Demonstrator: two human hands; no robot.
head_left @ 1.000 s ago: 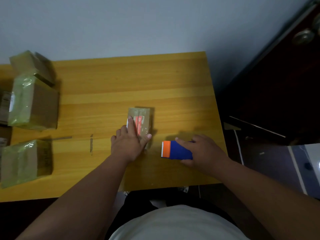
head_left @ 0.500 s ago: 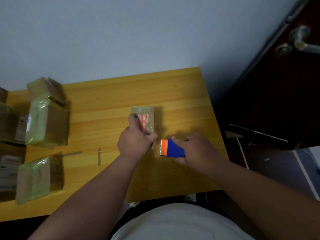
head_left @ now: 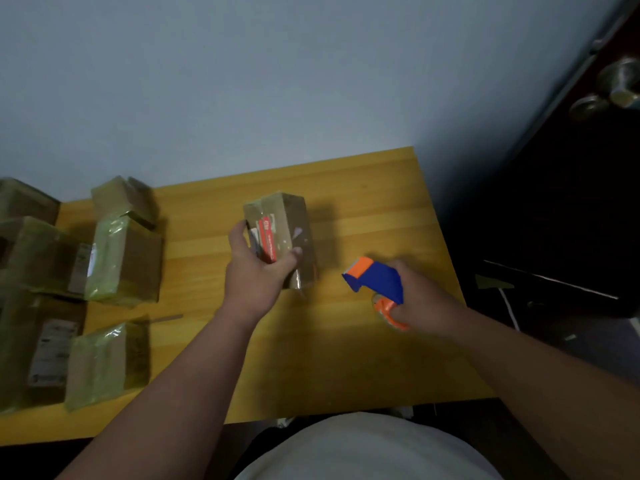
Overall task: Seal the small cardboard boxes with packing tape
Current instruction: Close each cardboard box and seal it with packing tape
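Observation:
A small cardboard box [head_left: 282, 230] with a red label is raised and tilted above the middle of the wooden table [head_left: 363, 202]. My left hand [head_left: 254, 271] grips it from the near side, thumb on the right face and fingers on the left. My right hand [head_left: 420, 299] holds a blue and orange tape dispenser [head_left: 375, 282] to the right of the box, apart from it, its orange end pointing toward the box.
Several taped cardboard boxes [head_left: 121, 258] sit along the table's left side, one near the front edge [head_left: 104, 362]. A thin strip [head_left: 166, 318] lies on the table beside them. A dark door [head_left: 588, 168] with a metal handle stands to the right.
My left hand went from pressing flat on the box to gripping it and lifting it off the table, tilting it. My right hand lifted the tape dispenser off the table and moved it right.

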